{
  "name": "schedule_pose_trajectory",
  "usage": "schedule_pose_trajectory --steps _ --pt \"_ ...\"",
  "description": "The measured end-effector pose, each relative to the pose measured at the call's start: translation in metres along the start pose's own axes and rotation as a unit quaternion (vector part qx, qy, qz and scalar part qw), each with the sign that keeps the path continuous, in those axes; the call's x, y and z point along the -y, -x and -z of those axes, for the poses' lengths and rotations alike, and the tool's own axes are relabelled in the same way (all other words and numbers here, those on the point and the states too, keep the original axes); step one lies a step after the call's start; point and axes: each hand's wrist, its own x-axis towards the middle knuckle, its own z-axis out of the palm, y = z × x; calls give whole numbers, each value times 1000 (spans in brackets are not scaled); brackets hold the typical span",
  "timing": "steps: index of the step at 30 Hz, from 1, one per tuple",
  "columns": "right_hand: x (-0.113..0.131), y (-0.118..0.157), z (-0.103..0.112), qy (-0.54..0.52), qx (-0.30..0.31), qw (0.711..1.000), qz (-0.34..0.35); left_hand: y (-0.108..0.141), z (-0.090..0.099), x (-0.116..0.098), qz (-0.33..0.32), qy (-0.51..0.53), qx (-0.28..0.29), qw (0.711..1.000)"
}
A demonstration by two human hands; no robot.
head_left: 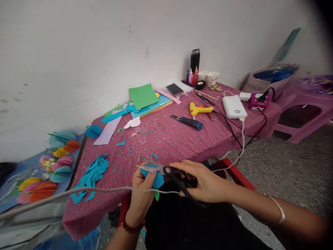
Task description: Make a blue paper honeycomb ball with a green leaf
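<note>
My left hand pinches a piece of blue paper over my lap, at the table's front edge. A small green paper leaf sticks out below it. Around the black handles of a pair of scissors my right hand is closed. The scissor blades are a little apart and lie across the top of the blue paper, near my left fingertips. On the table to the left lies a heap of cut blue paper strips.
A checked cloth covers the table, strewn with paper scraps. A utility knife, yellow glue gun and white power bank lie to the right. A pale cable crosses in front of me. Paper pumpkins sit at the left.
</note>
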Motion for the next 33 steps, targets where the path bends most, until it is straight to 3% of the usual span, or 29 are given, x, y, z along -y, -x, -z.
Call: schedule_pose_trajectory --steps 8,27,33 --pt "3 2 5 38 18 999 -30 -1 8 5 0 -41 34 999" --pt "2 4 5 11 22 1000 0 -4 3 -3 10 -20 88 996" --pt "5 2 10 28 34 999 -11 -7 12 -4 -17 -66 115 991"
